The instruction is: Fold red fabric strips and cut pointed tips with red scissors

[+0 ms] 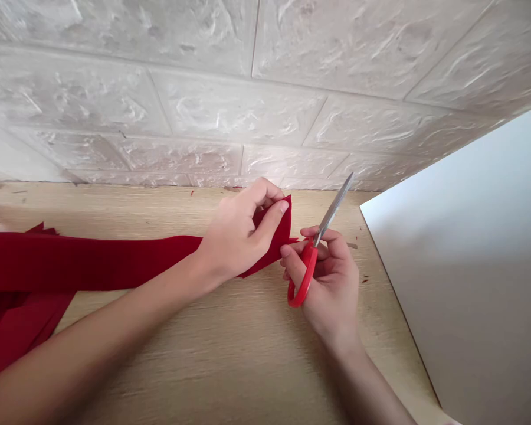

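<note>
A long strip of red fabric [92,262] lies across the wooden table [230,354] from the left edge to the middle. My left hand [241,233] pinches the strip's right end, thumb and fingers closed on the folded cloth, which is lifted a little. My right hand [330,277] grips red-handled scissors [312,260] just right of the cloth end. The metal blades [336,206] point up and to the right, and they look closed. The scissor handle sits close to the fabric's tip.
More red fabric [13,324] is heaped at the table's left edge. A white board [473,277] covers the table's right side. A pale brick-pattern wall [248,94] rises directly behind the table. Small red scraps dot the wood near the wall.
</note>
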Demonstrator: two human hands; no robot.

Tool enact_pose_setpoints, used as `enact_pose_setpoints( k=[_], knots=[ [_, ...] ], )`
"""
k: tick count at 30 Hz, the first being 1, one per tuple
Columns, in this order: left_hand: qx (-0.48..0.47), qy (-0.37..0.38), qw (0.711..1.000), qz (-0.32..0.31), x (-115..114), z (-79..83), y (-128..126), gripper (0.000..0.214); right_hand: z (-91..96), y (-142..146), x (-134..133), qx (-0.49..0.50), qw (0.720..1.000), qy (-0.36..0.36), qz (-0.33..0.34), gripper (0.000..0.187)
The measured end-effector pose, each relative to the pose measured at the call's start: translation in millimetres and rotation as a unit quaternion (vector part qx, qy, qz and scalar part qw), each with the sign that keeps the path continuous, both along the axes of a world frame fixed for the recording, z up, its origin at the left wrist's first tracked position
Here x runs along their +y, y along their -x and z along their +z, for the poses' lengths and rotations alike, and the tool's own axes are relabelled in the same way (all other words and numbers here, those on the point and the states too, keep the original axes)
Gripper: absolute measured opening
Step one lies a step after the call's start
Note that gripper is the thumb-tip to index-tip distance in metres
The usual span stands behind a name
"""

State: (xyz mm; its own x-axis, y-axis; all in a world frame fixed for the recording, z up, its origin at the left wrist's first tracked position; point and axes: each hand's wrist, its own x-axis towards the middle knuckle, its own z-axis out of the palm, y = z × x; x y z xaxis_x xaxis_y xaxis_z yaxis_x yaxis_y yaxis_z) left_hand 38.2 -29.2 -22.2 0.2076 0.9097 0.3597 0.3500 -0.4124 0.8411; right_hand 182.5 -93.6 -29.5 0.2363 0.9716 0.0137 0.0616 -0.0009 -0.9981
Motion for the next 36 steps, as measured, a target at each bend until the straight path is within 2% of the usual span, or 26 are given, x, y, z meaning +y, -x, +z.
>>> enact_pose_setpoints(
  k=[7,14,23,36],
  knots=[
    [-0.053,0.038,0.998,-0.022,2.0,-0.5,-2.7,0.008,-2.9,1.0,-1.3,-0.015,1.0,-0.023,0.008,0.026],
    [-0.032,-0.002,0.999,-0.026,-0.7,-3.6,-4.1,0.009,-5.0,0.1,-3.2,-0.007,1.0,-0.021,0.02,0.024],
    [-0.031,0.053,0.997,-0.042,-1.7,0.3,-3.5,0.012,-6.5,0.7,-5.3,-0.006,0.999,-0.029,0.016,0.026],
    [-0.061,0.066,0.994,-0.062,-1.3,2.9,-3.1,0.015,-3.9,-4.3,-3.8,-0.039,0.999,-0.026,-0.004,0.03]
  ],
)
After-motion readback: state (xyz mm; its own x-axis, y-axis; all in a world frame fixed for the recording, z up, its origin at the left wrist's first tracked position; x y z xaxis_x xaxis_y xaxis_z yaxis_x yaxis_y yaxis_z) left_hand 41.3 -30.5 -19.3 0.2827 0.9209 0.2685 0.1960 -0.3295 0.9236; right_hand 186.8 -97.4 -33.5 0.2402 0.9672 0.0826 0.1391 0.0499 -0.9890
